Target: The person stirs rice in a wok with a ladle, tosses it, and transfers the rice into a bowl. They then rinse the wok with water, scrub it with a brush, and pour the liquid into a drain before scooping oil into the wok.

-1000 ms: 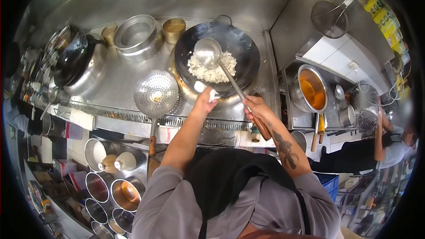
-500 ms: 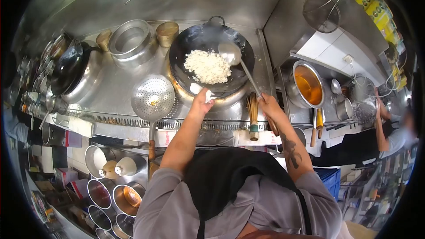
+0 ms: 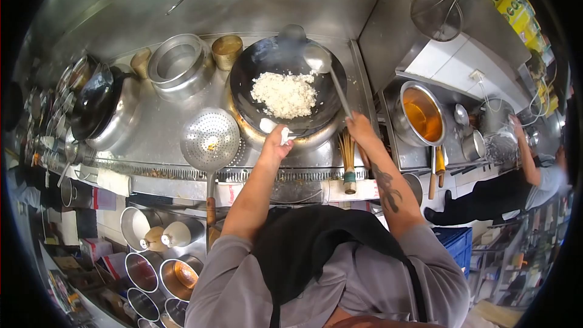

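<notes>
A black wok point(image 3: 246, 76) sits on the burner, holding a heap of white rice point(image 3: 284, 95). At the wok's near edge, my left hand point(image 3: 276, 144) is closed on a folded white cloth point(image 3: 266, 125), gripping the rim through it; any handle under the cloth is hidden. My right hand point(image 3: 362, 129) is wrapped round the long handle of a ladle point(image 3: 317, 59). The ladle's bowl rests inside the wok at the far right, just beyond the rice. A bamboo wok brush point(image 3: 348, 164) stands below my right hand.
Left of the wok lies a perforated skimmer point(image 3: 211, 136), with nested metal pots point(image 3: 176, 61) behind. A pot of orange liquid point(image 3: 421, 115) stands to the right. A strainer point(image 3: 436, 15) hangs above. Another person point(image 3: 516, 188) works at far right. Sauce containers point(image 3: 143, 272) are at lower left.
The ladle's bowl has moved away from me, off the rice toward the wok's far side. My right hand has gone forward and slightly left along with it. The left hand stays at the rim.
</notes>
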Tool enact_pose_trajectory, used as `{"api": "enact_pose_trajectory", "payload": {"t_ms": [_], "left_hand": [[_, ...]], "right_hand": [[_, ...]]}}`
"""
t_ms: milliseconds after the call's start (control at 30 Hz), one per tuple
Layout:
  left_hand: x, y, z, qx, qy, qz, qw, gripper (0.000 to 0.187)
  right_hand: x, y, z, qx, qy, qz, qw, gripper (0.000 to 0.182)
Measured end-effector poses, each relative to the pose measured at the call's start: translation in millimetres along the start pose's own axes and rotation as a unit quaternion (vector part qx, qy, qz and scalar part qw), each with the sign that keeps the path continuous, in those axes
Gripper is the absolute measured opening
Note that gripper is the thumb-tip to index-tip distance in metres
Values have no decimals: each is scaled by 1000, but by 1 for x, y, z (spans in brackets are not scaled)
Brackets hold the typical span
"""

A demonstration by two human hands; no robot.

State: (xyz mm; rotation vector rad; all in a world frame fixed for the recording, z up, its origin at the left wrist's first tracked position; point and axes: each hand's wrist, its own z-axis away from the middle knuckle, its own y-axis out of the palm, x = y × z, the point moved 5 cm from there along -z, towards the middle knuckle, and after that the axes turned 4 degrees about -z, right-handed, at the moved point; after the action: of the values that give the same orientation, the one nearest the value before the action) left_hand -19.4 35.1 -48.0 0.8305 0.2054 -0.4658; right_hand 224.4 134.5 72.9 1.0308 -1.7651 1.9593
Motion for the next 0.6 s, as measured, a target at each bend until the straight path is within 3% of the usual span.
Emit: {"api": "enact_pose_trajectory", "payload": {"t_ms": [100,200,267,333,400,433,500,600], "left_hand": [[0,-6,-11,15,-6,-17,1000,12],[-1,-4,-5,10,-19,-14,1000,12],[-4,0,0,12,-19,-14,1000,11],[-4,1,0,13,-18,-13,1000,10],[0,-1,-3,30,2,16,999,9],[7,1,11,27,-2,16,999,9],[22,25,68,-16,-7,38,999,10],[40,41,137,32,-53,19,998,16]], "right_hand": [[26,49,-2,113,142,-195,964,21],[51,56,29,208,76,-179,959,21],[33,35,44,241,-81,-41,966,23],[33,-14,72,140,-200,29,969,24],[54,-62,89,169,-100,218,956,32],[57,-65,92,171,-96,217,956,32],[63,-71,95,149,-122,347,918,34],[75,-77,99,117,-141,320,929,34]]}}
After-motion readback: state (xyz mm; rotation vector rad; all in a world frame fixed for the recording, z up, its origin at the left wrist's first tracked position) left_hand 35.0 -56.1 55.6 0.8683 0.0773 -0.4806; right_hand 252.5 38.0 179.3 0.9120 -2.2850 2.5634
